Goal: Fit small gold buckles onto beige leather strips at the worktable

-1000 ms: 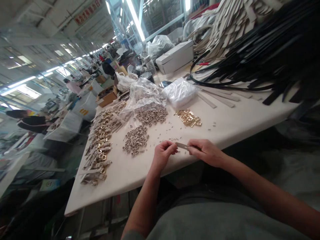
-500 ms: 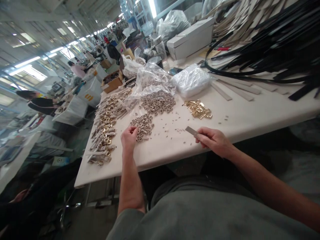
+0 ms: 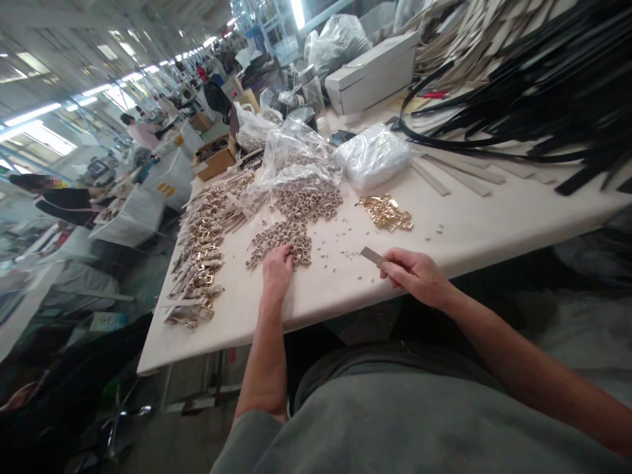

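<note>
Taupe strip [image 3: 370, 255] pinched in R hand [image 3: 412, 272]; my L hand [image 3: 277, 266], grip unclear, cd sweep loops [image 3: 282, 234] off worktop [image 3: 234, 316] near edge.

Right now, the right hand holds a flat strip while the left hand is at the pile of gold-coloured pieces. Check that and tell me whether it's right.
Not quite: the head view shows the left hand at the pile of beige rings, not at the gold-coloured pieces. The right hand does hold a flat strip.
</note>
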Action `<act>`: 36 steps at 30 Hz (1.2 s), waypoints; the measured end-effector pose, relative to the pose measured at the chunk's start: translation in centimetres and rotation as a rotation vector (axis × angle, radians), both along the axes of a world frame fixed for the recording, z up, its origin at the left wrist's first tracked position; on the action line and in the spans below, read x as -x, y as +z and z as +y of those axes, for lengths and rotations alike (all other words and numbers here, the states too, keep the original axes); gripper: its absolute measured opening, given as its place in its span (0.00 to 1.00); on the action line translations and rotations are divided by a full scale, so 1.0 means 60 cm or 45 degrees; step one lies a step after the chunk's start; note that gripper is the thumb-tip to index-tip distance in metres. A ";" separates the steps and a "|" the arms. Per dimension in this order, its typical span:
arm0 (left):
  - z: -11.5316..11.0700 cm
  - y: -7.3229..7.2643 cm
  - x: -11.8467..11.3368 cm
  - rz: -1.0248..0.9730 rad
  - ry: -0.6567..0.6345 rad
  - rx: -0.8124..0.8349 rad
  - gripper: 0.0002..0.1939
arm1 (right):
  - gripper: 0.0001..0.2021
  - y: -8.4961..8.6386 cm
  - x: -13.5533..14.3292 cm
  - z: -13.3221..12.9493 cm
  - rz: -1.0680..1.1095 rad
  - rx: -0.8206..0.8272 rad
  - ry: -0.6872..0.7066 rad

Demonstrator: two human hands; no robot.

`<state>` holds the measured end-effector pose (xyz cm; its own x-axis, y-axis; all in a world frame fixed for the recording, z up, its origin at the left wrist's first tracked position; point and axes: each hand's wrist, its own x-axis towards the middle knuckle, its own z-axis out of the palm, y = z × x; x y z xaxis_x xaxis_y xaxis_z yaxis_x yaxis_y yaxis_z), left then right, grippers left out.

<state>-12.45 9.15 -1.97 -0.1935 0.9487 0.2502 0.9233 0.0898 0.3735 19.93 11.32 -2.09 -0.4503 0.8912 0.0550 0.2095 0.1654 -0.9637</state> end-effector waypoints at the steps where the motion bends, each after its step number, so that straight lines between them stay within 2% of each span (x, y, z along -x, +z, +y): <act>1: 0.009 0.002 -0.009 0.026 -0.034 0.009 0.18 | 0.12 0.001 0.000 -0.001 0.005 0.002 -0.002; 4: 0.037 0.011 -0.027 0.128 -0.070 -0.002 0.16 | 0.12 0.004 0.000 -0.003 0.033 0.029 0.003; 8: 0.092 0.027 -0.067 0.177 -0.154 -0.164 0.12 | 0.11 0.002 0.002 -0.004 0.119 0.058 -0.016; 12: 0.158 0.036 -0.167 0.101 -0.543 -0.217 0.12 | 0.09 -0.007 0.004 -0.007 0.134 -0.001 -0.035; 15: 0.207 0.028 -0.254 0.086 -0.812 -0.152 0.17 | 0.09 -0.014 0.005 -0.009 0.112 -0.082 -0.049; 18: 0.243 0.010 -0.313 0.149 -0.872 -0.052 0.25 | 0.09 -0.017 0.004 -0.010 0.105 -0.142 -0.058; 20: 0.254 0.000 -0.332 0.174 -0.843 -0.001 0.25 | 0.08 -0.016 0.004 -0.010 0.114 -0.150 -0.058; 22: 0.252 -0.006 -0.332 0.181 -0.840 0.029 0.21 | 0.09 -0.014 0.003 -0.010 0.127 -0.145 -0.059; 24: 0.241 -0.008 -0.317 0.181 -0.866 0.036 0.17 | 0.09 -0.013 0.002 -0.010 0.131 -0.145 -0.064; 26: 0.222 -0.010 -0.286 0.196 -0.903 0.037 0.17 | 0.09 -0.013 0.001 -0.011 0.130 -0.146 -0.062; 32: 0.140 -0.023 -0.164 0.286 -0.922 -0.007 0.25 | 0.08 -0.018 0.003 -0.011 0.104 -0.186 -0.067; 36: 0.085 -0.027 -0.116 0.286 -0.877 -0.109 0.21 | 0.09 -0.017 0.004 -0.011 0.103 -0.180 -0.063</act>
